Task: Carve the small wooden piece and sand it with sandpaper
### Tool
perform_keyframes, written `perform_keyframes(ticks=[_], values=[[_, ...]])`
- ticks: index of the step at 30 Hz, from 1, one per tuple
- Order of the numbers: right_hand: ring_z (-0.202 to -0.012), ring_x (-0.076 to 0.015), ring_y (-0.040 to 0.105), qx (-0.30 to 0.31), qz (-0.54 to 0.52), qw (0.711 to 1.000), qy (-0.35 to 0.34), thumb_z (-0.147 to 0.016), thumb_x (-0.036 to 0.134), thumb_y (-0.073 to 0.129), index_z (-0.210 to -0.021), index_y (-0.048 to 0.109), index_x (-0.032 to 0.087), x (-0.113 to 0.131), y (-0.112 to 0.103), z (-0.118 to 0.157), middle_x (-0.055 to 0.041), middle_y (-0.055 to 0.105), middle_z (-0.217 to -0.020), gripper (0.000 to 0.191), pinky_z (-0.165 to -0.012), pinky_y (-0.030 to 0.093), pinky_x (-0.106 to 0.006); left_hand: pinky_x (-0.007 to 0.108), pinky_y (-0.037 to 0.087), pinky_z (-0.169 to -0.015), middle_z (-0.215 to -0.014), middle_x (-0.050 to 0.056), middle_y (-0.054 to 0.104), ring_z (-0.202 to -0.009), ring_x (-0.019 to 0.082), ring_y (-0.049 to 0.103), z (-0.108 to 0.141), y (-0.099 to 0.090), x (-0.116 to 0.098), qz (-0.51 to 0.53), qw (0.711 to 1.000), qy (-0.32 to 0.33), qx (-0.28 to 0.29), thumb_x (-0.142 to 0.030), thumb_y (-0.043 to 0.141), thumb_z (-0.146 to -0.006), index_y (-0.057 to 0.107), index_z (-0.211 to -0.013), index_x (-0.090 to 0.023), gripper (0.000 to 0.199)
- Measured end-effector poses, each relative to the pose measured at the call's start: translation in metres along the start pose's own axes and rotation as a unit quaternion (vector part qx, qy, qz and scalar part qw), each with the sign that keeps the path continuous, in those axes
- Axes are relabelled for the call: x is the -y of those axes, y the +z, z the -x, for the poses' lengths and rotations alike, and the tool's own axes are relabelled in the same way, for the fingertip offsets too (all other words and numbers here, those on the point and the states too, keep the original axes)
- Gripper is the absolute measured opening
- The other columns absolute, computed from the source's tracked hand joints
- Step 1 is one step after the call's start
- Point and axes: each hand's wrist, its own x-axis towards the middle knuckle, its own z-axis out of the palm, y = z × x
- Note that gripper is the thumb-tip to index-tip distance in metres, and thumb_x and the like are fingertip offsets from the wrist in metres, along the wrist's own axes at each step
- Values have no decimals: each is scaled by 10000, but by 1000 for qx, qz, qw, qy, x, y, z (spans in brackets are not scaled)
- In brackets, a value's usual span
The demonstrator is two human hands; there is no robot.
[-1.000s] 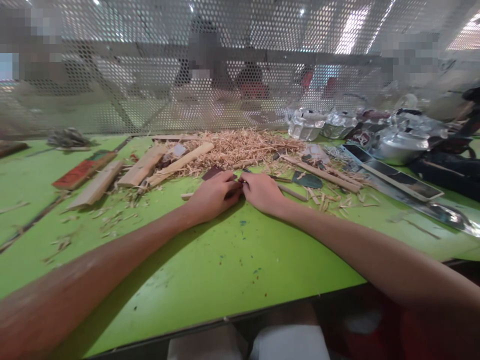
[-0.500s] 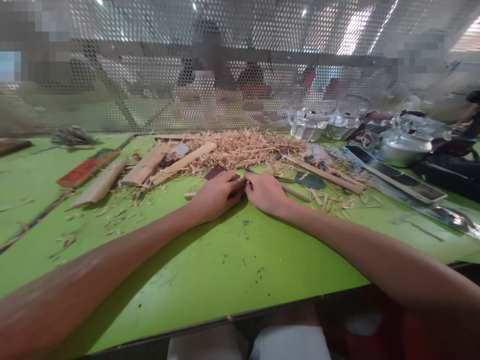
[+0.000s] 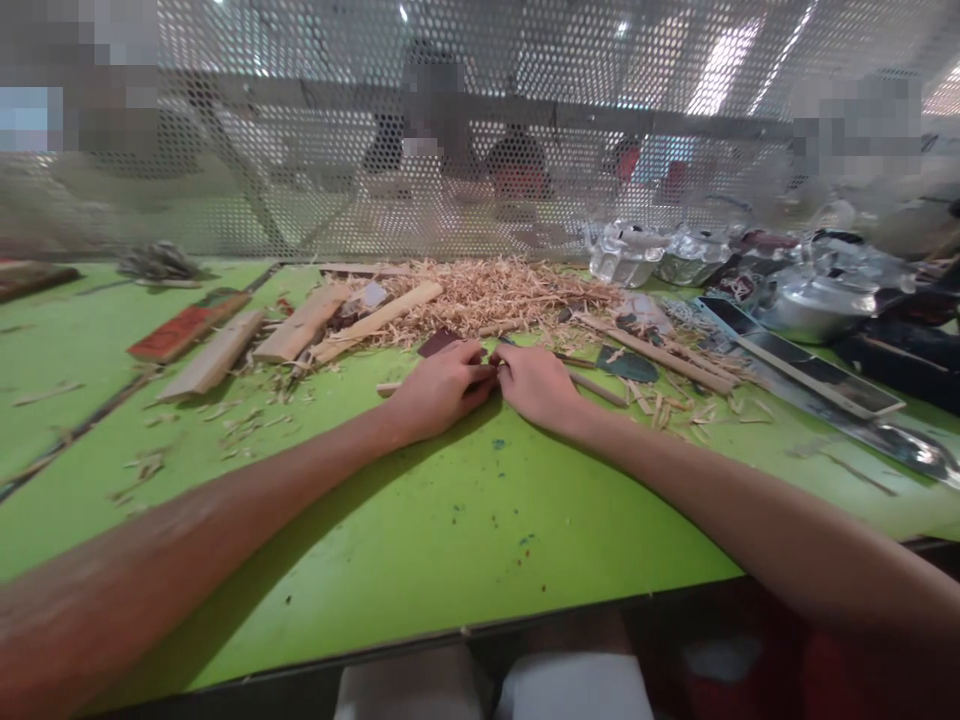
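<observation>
Both hands meet at the middle of the green table (image 3: 420, 540), knuckles up and fingertips nearly touching. My left hand (image 3: 442, 388) has its fingers curled and pressed together around something small that I cannot make out. Closed in the same way, my right hand (image 3: 541, 388) hides what its fingers pinch. Behind the left fingers lies a dark reddish-brown sheet (image 3: 438, 343), perhaps sandpaper. A pale stick end (image 3: 388, 389) shows left of the left hand. A thin rod (image 3: 600, 389) reaches out past the right hand, near a dark green flat piece (image 3: 628, 364).
A heap of wood shavings (image 3: 502, 290) lies against the perforated metal screen (image 3: 315, 170). Wooden boards (image 3: 304, 322) and a red-painted block (image 3: 187, 325) lie left. At right are a wooden strip (image 3: 660, 352), a long framed panel (image 3: 802, 357) and metal kettles (image 3: 817, 295). People sit beyond the screen.
The whole view has shifted slightly, so things sit a little further right. Both hands stay together in the same place on the table, with hardly any change in their grip.
</observation>
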Motion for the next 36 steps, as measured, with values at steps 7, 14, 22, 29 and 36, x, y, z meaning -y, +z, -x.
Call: perform_keyframes(ticks=[7,14,22,29,36], values=[[-1122,-319,825,4,4,1000,12,-1147,140,450,-1409,784,150,3,1,3,-176,880,-1254,425,-868,530,-373,410,593,-898,-1144,143,732,-1056,293,694,0,1,0,-7,1000,-5,2,-318,640,-1154,904,-1224,-201,297],[-1086,-310,819,-10,4,1000,19,-1126,132,484,-1405,780,159,-1,5,-3,-162,884,-1188,408,-857,541,-364,414,596,-938,-1140,138,732,-1069,294,698,-1,1,1,7,1000,3,9,-333,662,-1156,908,-1218,-197,288],[-1054,-293,805,-20,-16,1000,11,-1136,143,478,-1363,797,172,-2,5,-3,-157,879,-1193,392,-865,529,-357,422,597,-917,-1150,151,740,-1066,299,696,1,2,1,-6,1000,6,-3,-318,638,-1162,907,-1201,-190,300],[-1013,-278,806,-14,6,1000,-5,-1117,123,472,-1350,817,175,-3,6,-6,-147,890,-1167,419,-831,521,-355,398,589,-882,-1129,139,737,-1050,288,690,1,2,1,-24,1000,13,-6,-326,631,-1162,905,-1231,-204,308],[-1066,-310,807,-15,18,1000,-5,-1116,135,477,-1393,823,175,-4,6,-7,-166,889,-1206,446,-855,533,-372,413,592,-923,-1116,139,736,-1053,290,691,0,1,1,-8,1000,16,-7,-332,626,-1171,912,-1211,-196,319]])
